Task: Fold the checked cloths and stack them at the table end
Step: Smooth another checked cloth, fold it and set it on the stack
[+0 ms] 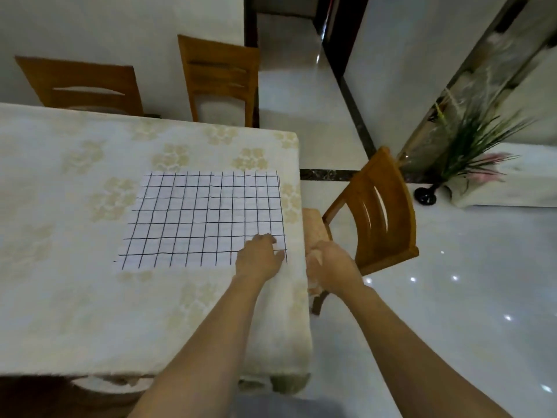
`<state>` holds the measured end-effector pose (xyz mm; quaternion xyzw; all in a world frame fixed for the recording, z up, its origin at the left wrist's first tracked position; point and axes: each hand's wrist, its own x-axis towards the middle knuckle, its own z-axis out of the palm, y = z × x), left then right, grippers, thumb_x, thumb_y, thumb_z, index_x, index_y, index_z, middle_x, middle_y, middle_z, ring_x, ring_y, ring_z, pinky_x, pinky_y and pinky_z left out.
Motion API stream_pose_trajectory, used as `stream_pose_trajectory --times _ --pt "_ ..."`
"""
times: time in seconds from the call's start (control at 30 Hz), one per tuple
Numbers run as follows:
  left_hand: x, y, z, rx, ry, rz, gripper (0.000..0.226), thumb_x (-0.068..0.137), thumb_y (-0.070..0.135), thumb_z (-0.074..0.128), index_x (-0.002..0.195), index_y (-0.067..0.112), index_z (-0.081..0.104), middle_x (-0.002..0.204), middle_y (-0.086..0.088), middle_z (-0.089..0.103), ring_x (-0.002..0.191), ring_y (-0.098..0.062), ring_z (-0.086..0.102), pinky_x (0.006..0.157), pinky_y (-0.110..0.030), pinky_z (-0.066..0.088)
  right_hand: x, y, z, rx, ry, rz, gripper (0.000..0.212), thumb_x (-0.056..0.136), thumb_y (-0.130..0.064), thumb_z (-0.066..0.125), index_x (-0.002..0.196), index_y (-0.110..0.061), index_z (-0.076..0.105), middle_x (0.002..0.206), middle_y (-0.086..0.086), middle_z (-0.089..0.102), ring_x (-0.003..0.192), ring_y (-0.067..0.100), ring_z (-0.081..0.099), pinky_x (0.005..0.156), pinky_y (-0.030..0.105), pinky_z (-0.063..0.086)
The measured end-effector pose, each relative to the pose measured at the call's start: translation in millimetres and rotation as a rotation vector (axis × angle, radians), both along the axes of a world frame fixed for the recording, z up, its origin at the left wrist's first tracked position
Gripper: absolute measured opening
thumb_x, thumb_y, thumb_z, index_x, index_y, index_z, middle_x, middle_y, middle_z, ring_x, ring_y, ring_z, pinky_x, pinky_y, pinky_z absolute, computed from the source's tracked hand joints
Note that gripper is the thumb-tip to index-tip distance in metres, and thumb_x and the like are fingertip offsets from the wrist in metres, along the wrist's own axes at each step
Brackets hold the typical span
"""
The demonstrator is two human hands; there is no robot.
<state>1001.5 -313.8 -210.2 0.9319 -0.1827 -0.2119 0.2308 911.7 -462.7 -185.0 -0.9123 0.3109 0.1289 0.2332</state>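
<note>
A white checked cloth (pixel 205 215) with a black grid lies spread flat on the table (pixel 75 297), close to its right end. My left hand (pixel 259 259) rests on the cloth's near right corner, fingers bent down onto the fabric and thumb at the edge. My right hand (pixel 331 267) hangs just past the table's right edge, above a chair seat. Only its back shows, and its fingers are hidden. No other checked cloth is in view.
The table wears a cream floral tablecloth. A wooden chair (pixel 379 212) stands tight against the right end, and two more chairs (pixel 220 76) stand along the far side. A potted plant (pixel 470 146) sits on the glossy floor to the right.
</note>
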Motion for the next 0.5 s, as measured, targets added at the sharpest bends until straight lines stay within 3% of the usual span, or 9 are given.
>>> stream_pose_trajectory --times 0.13,0.3,0.5 --pt "25 35 -14 0.068 0.038 0.156 0.046 0.097 0.043 0.056 0.136 0.019 0.055 0.135 -0.006 0.058 0.124 -0.029 0.053 0.099 -0.042 0.047 23 18 -9 -0.017 -0.231 0.217 0.033 0.1 -0.036 0.053 0.129 -0.023 0.06 0.121 0.0 0.064 0.11 0.015 0.06 0.096 0.025 0.043" --pt "52 65 -27 0.109 0.026 0.343 0.044 0.096 0.041 0.058 0.134 0.019 0.056 0.133 -0.008 0.058 0.123 -0.03 0.054 0.098 -0.041 0.045 83 45 -34 0.114 -0.164 0.448 0.036 0.099 -0.03 0.053 0.132 -0.018 0.057 0.129 0.007 0.057 0.117 0.026 0.057 0.102 0.037 0.044" --pt "89 63 -44 0.123 0.01 0.539 0.046 0.096 0.041 0.058 0.136 0.018 0.052 0.133 -0.009 0.058 0.119 -0.031 0.056 0.095 -0.043 0.049 166 46 -49 0.157 -0.14 0.669 0.039 0.1 -0.029 0.052 0.136 -0.016 0.056 0.137 0.006 0.053 0.126 0.026 0.05 0.106 0.034 0.04"
